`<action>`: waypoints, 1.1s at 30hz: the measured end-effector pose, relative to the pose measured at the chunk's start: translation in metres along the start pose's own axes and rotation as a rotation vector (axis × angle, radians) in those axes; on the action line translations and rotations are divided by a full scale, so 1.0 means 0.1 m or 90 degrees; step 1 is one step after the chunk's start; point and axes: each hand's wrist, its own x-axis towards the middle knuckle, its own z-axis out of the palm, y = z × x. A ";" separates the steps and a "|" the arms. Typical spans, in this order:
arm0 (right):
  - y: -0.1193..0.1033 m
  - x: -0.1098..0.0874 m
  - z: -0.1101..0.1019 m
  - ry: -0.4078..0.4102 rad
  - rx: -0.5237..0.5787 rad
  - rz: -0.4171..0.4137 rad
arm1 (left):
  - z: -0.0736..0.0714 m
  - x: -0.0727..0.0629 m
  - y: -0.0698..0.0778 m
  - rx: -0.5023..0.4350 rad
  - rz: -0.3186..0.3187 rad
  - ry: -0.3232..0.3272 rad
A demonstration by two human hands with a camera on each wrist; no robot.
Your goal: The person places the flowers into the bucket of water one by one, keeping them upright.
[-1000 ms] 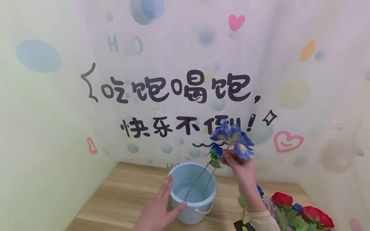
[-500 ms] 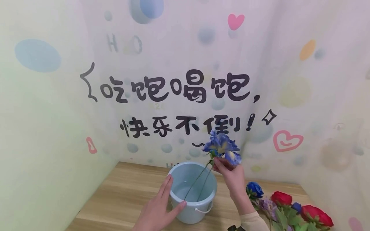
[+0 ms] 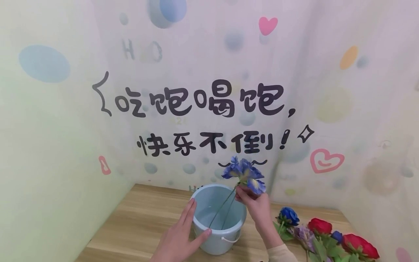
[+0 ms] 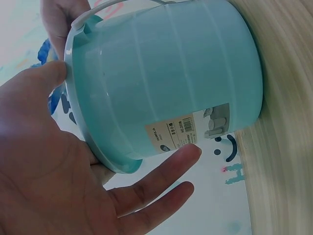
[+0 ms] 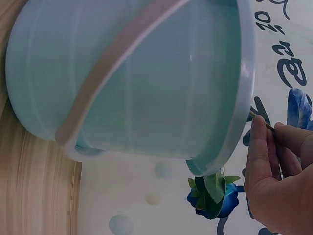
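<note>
A light blue bucket [image 3: 220, 243] stands upright on the wooden table. My left hand [image 3: 178, 233] rests on its rim, thumb at the near edge and straight fingers along the left side; two fingers extend beside the label in the left wrist view. My right hand [image 3: 256, 207] pinches the stem of a blue artificial iris [image 3: 245, 173] over the bucket's right rim, its stem reaching down inside. A blue rose [image 5: 215, 196] with green leaves leans past the rim in the right wrist view. Its bloom is mostly hidden behind the iris in the head view.
Several artificial flowers lie on the table at right, among them a red rose [image 3: 320, 225], a blue rose [image 3: 288, 216] and a purple flower [image 3: 304, 237]. A white handle [image 3: 231, 239] hangs on the bucket's side. A printed curtain [image 3: 209, 65] stands behind the table [image 3: 131, 225].
My right hand has moved left and down with the iris, whose stem now reaches deeper into the bucket. The iris bloom has come in front of the blue rose. My left hand stays put.
</note>
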 end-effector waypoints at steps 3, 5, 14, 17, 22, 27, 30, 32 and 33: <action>0.01 -0.03 0.03 -0.017 -0.002 -0.004 | 0.00 0.00 0.00 -0.004 0.000 0.001; 0.02 -0.04 0.05 -0.024 -0.006 -0.004 | 0.00 -0.01 0.00 -0.005 0.003 0.005; 0.08 -0.07 0.10 -0.027 -0.025 -0.002 | -0.01 -0.01 0.00 -0.014 0.003 0.001; 0.10 -0.08 0.10 -0.032 -0.028 -0.002 | -0.01 -0.01 0.01 -0.019 -0.001 -0.005; 0.11 -0.10 0.11 -0.046 -0.033 0.002 | -0.02 -0.01 0.01 -0.016 0.003 -0.002; 0.12 -0.11 0.12 -0.068 -0.045 0.013 | -0.02 -0.02 0.02 -0.016 0.003 0.001; 0.12 -0.12 0.12 -0.081 -0.047 0.013 | -0.02 -0.02 0.02 -0.018 -0.001 -0.003; 0.13 -0.12 0.13 -0.084 -0.054 0.010 | -0.02 -0.02 0.02 -0.017 -0.003 -0.006; 0.13 -0.12 0.13 -0.086 -0.058 0.009 | -0.02 -0.01 0.02 -0.017 -0.004 -0.007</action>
